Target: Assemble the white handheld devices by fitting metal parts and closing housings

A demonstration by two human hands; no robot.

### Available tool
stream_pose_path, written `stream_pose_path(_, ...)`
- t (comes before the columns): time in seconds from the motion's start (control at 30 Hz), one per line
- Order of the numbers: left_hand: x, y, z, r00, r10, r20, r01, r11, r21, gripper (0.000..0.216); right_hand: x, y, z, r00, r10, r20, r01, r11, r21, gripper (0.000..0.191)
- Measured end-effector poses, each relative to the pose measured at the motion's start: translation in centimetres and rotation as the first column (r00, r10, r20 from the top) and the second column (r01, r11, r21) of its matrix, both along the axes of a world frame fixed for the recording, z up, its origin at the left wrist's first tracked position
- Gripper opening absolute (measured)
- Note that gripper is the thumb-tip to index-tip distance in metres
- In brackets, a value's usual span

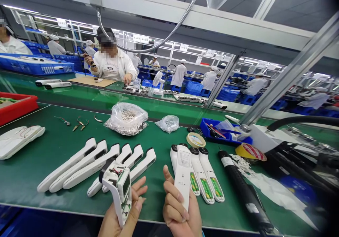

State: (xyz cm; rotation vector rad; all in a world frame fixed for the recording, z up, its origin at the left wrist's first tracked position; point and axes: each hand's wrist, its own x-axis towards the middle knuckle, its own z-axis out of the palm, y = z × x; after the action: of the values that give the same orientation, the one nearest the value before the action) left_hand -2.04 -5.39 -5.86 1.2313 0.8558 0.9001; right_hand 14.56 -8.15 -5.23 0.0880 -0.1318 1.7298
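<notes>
At the near edge of the green counter (31, 180) we found the left hand (120, 217) with its fingers (137, 194) clamped on an open device (119, 191), its circuit board and screen exposed. Just beside it, the right hand (180, 208) gripped a white cover (183, 175), thumb and fingers closed round its lower end. Behind the left hand lay a row of white casings (90, 163); behind the right, three units (205, 175) lay showing green batteries. A black tube (243, 191) lay to the right. Farther back we noted two bags (127, 118) of small parts, a tape roll (195, 140) and a blue tray (209, 129). Across the belt, a person (112, 62) in white worked.
</notes>
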Motion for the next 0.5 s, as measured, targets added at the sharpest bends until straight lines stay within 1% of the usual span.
stream_pose_path(0.2,-0.18,-0.1,-0.14,1.0,-0.014,-0.021,0.014,1.0,-0.006,0.022,0.04,-0.06,0.09,0.999,-0.01,0.037,0.011,1.0,-0.025,0.037)
stream_pose_path(0.5,-0.04,0.14,-0.17,0.999,-0.018,-0.05,0.018,1.0,0.011,0.024,0.21,-0.38,0.19,1.0,-0.005,-0.031,0.004,1.0,-0.003,0.039)
